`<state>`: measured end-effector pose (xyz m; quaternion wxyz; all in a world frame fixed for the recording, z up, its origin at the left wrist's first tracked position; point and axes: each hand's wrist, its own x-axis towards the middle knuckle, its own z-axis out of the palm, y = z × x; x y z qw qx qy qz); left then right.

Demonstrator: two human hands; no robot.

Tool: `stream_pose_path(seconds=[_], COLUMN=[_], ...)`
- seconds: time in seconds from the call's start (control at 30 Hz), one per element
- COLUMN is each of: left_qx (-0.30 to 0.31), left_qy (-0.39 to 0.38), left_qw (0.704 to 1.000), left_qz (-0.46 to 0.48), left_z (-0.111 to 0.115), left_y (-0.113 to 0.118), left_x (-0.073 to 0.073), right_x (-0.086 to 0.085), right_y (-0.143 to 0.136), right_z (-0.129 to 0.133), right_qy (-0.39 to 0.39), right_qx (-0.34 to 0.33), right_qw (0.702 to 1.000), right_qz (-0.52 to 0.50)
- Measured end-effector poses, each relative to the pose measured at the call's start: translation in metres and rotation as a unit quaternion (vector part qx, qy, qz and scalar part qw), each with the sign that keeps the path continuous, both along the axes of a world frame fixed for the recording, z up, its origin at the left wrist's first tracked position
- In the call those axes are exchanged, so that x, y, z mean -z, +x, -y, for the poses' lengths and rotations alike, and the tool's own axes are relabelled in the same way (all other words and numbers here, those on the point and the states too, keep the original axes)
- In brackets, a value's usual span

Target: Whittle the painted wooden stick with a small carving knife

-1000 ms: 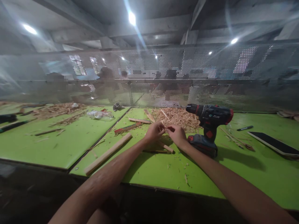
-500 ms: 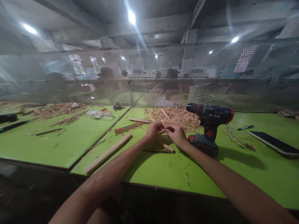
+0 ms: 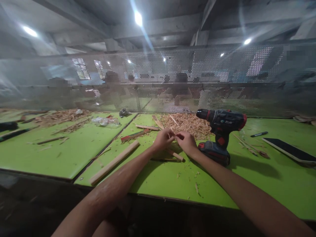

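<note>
My left hand point(image 3: 163, 139) and my right hand point(image 3: 185, 141) meet at the fingertips above the green table point(image 3: 168, 182). Both are closed in a pinch; whatever lies between the fingers is too small to make out. Beneath and behind them is a heap of wood shavings point(image 3: 195, 125). A wooden stick point(image 3: 177, 155) lies partly hidden under the hands, with a thin dark-yellow strip point(image 3: 168, 160) beside it. To the right of my right hand a cordless drill point(image 3: 221, 123) stands upright on its battery, its bit pointing left.
A long wooden bar point(image 3: 115, 163) and a red-marked wood piece point(image 3: 134, 135) lie left of my hands. Farther left is a clear plastic bottle point(image 3: 105, 121). A pen point(image 3: 259, 134) and a dark flat tablet-like thing point(image 3: 291, 150) lie right. A perforated metal screen point(image 3: 153, 92) closes the back; people sit behind it.
My hands keep the same pinch in nearly the same place. At the far right a blurred person's shape shows behind the screen that was not there before.
</note>
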<state>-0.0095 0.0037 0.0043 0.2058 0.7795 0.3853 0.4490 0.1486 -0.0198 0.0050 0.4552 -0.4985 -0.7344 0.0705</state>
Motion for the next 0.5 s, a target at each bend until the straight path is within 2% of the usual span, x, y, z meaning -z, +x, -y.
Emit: stream_pose_path(seconds=[0.5], left_qx=[-0.008], left_qy=[0.016], left_qw=[0.999], left_qz=[-0.031], left_z=[-0.0024], left_y=[-0.0024], left_x=[-0.0011], right_x=[-0.0001], right_y=[-0.0006], right_z=[0.0005], right_qy=[-0.008], right_qx=[0.015], right_qw=[1.000], right_qz=[0.005])
